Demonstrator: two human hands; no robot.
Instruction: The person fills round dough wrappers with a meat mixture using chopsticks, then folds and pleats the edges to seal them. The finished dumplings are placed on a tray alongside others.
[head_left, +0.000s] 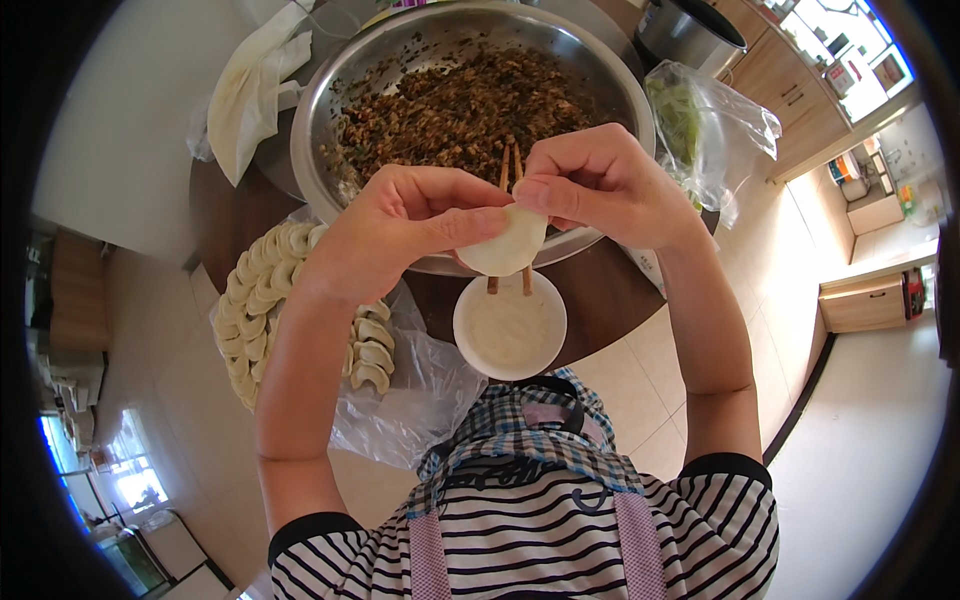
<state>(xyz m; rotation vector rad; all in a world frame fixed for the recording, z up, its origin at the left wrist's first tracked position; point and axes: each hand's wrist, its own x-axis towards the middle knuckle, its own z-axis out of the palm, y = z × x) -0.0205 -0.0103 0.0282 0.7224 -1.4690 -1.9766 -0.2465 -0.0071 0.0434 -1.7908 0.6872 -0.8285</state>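
Between my two hands is a pale dumpling wrapper (504, 244), folded over, held above the near rim of a steel basin. My left hand (420, 225) pinches its left side between thumb and fingers. The thumb and forefinger of my right hand (592, 187) grip its upper right edge. Whether filling lies inside the fold is hidden. The steel basin (319, 142) holds a dark chopped filling (472, 97). Wooden chopsticks (527, 280) pass behind the wrapper, their thick ends over a white bowl (510, 330) with pale, cloudy contents. Shaped dumplings (251, 292) lie in rows at the left, partly behind my left forearm.
Clear plastic sheeting (405, 405) hangs over the near edge of the dark round table (600, 315). A plastic bag with green vegetables (679, 120) lies right of the basin, near a metal pot (686, 34). Whitish cloth or paper (251, 97) is at the upper left.
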